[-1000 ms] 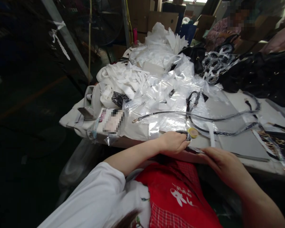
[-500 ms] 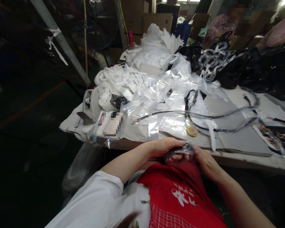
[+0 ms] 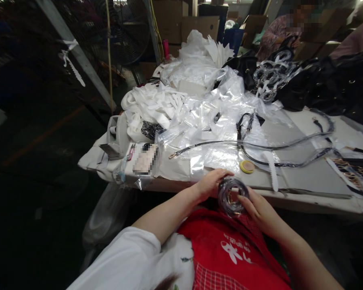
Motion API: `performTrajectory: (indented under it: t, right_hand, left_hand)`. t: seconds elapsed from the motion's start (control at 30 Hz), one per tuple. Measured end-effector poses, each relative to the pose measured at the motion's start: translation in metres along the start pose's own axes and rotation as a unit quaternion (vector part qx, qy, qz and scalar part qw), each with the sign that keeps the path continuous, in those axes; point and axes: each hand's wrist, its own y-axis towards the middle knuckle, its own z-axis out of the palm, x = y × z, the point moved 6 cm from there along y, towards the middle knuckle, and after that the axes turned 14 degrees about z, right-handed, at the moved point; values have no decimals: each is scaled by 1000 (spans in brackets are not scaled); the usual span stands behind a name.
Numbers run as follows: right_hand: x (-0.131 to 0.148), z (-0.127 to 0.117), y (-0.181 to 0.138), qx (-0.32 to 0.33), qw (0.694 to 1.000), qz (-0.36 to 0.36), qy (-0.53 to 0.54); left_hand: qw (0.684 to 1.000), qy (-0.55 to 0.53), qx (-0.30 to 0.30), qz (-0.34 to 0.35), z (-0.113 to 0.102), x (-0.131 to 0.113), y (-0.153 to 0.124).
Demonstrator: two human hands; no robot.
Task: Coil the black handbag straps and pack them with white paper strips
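Holding plastic-wrapped coil (image 3: pixel 224 197) with left hand (image 3: pixel 211 183) at ten o'clock, right hand (image 3: pixel 262 210) at three.
Likely light, springy, slick; pinch at rim (image 3: pixel 228 212).

Indoor workshop, cluttered, dim on the left. Dark green floor (image 3: pixel 48 193), orange painted line (image 3: pixel 45 135) running diagonally across it. Slanted grey metal post (image 3: pixel 84 64) upper left; thin yellowish upright pole (image 3: pixel 109 68) meets it visually near the table. Large dark round fan with wire cage (image 3: pixel 130 36) behind the pole, details lost in shadow. Long worktable with off-white covering (image 3: pixel 89 159) spans the middle, rounded corner at left, shadow underneath. Brown cardboard boxes (image 3: pixel 199 30) stacked at the back, dark blue bin (image 3: pixel 233 40) just beside them. Bright window strip (image 3: pixel 242 1) at the top edge, cut off; daylight from the back, far left nearly black.
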Motion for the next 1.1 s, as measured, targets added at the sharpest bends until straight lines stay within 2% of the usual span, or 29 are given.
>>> performTrajectory:
  t: [0.03, 0.1, 0.17, 0.2, 0.27, 0.4, 0.5, 0.53, 0.6, 0.7, 0.77, 0.87, 0.93, 1.03, 1.1]
  right_hand:
    - [1, -1, -1, 47, 998, 3, -40]
    - [-1, -3, -2, 112, 989, 14, -94]
    - [-5, -6, 0, 107, 989, 21, -102]
    - [-7, -7, 3, 94, 991, 24, -93]
    - [-11, -4, 7, 65, 996, 23, -65]
    - [-16, 7, 10, 9, 999, 24, -26]
    - [-19, 9, 10, -6, 999, 41, -10]
    - [-19, 8, 10, 5, 999, 40, -7]
    - [-17, 7, 9, 54, 998, 33, -10]
    - [-16, 8, 7, 144, 988, 33, -38]
    - [-17, 10, 5, 177, 982, 36, -52]
    - [-18, 16, 2, 194, 979, 44, -48]
    - [-18, 23, -2, 203, 977, 56, -40]
    - [-16, 36, -9, 223, 972, 58, -37]
    - [-14, 40, -12, 241, 969, 53, -30]
  left_hand:
    - [997, 70, 3, 27, -2, -3, 1]
    - [971, 213, 84, 64, 5, -6, 2]
    - [930, 313, 165, 99, 16, -7, 0]
    - [919, 334, 173, 118, 20, -8, -1]
    - [931, 314, 117, 144, 19, -9, 0]
    - [977, 159, -46, 136, 6, 5, 0]
    - [984, 88, -92, 127, -2, 14, -3]
    - [983, 102, -84, 130, -3, 13, -4]
    - [972, 187, -30, 139, -2, 7, -7]
    - [924, 347, 101, 127, 7, 3, -13]
    - [903, 391, 143, 104, 12, 6, -19]
    - [923, 361, 105, 88, 12, 12, -28]
    - [937, 336, 83, 51, 10, 21, -33]
    - [939, 327, 100, -34, 6, 37, -40]
    - [937, 322, 125, -41, 5, 40, -43]
